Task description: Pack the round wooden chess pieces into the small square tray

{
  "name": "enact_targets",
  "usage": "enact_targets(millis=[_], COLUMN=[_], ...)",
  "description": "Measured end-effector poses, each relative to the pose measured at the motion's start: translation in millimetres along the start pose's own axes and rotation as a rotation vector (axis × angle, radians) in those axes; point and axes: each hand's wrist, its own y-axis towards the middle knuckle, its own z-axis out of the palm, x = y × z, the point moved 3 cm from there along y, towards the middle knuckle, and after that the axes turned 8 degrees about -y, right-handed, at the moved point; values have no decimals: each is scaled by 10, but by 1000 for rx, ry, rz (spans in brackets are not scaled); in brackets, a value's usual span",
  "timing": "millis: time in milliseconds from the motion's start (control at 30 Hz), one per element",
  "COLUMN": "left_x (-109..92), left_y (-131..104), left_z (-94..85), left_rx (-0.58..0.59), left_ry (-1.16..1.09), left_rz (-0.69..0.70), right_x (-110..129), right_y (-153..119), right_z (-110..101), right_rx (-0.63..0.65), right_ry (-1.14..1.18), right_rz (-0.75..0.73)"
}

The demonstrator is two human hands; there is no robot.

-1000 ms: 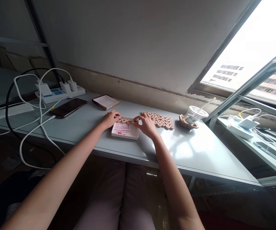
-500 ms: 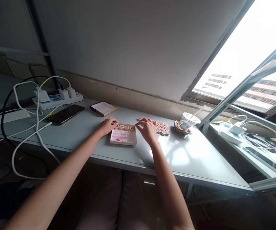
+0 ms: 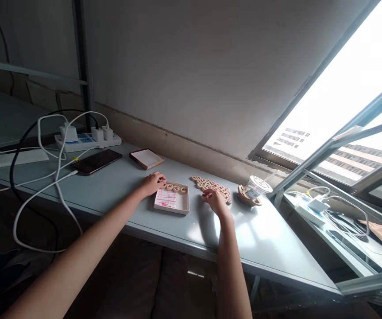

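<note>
A shallow open box point(image 3: 184, 209) sits on the desk with a row of round wooden Chinese chess pieces point(image 3: 176, 188) along its far side and a pink-marked paper point(image 3: 166, 199) on its floor. My left hand point(image 3: 151, 183) is closed at the box's far left corner, its fingertips partly hidden against the rim. To the right of the box, my right hand point(image 3: 216, 201) pinches a chess piece point(image 3: 205, 196) at the near edge of a flat cluster of loose pieces point(image 3: 212, 186). The hand covers part of that cluster.
The dark-edged box lid point(image 3: 146, 157) lies behind the box. A phone point(image 3: 97, 161), a power strip point(image 3: 87, 141) and looping white cables point(image 3: 57, 186) occupy the left. A lidded cup point(image 3: 259, 186) with a straw stands in a holder at right, near a metal frame point(image 3: 317, 161).
My right hand has moved from the box's right far corner to the loose pieces. My left hand stays at the box's left corner. The camera view has shifted slightly.
</note>
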Motion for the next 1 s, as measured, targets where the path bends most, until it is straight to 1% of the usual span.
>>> enact_targets(millis=[67, 100, 167, 267, 333, 400, 433, 467, 533, 600, 667, 700, 733, 800, 867, 900, 933, 1000], left_x=[-44, -69, -118, -159, -165, -165, -165, -165, -168, -173, -177, -177, -176, -169, -156, -148, -140, -121], left_y=[-19, -30, -51, -66, -64, -58, -56, -55, -56, -63, -72, -76, -80, -84, -85, -83, -81, -74], left_z=[-7, -9, -12, -26, -37, -42, -43, -43, -42, -41, -42, -44, -47, -54, -61, -64, -65, -64], left_rx=[32, 59, 120, 166, 173, 186, 193, 199, 209, 216, 225, 231, 239, 264, 288, 297, 302, 301], left_ry=[-13, -22, -36, -71, -111, -135, -135, -128, -98, -56, -21, -14, -14, -36, -67, -80, -89, -94], left_rz=[-23, -36, -56, -68, -67, -66, -71, -80, -104, -125, -129, -127, -124, -116, -110, -106, -100, -90], right_x=[108, 206, 483, 976, 1223, 1339, 1344, 1314, 1158, 901, 601, 456, 325, 124, 20, 3, 6, 53], right_y=[-23, -30, -35, -21, 5, 36, 49, 60, 81, 100, 106, 104, 99, 88, 80, 80, 86, 107], right_z=[-46, -67, -73, 41, 155, 247, 273, 280, 238, 141, 52, 34, 38, 105, 198, 234, 258, 271], right_rx=[-21, -39, -40, 53, 71, 48, 37, 27, -17, -118, -217, -232, -220, -137, -56, -43, -52, -112], right_ry=[103, 160, 268, 329, 286, 245, 241, 243, 201, 48, -157, -244, -315, -406, -441, -445, -443, -430], right_rz=[-67, -114, -232, -402, -454, -469, -473, -472, -434, -323, -176, -113, -67, -35, -56, -73, -87, -108])
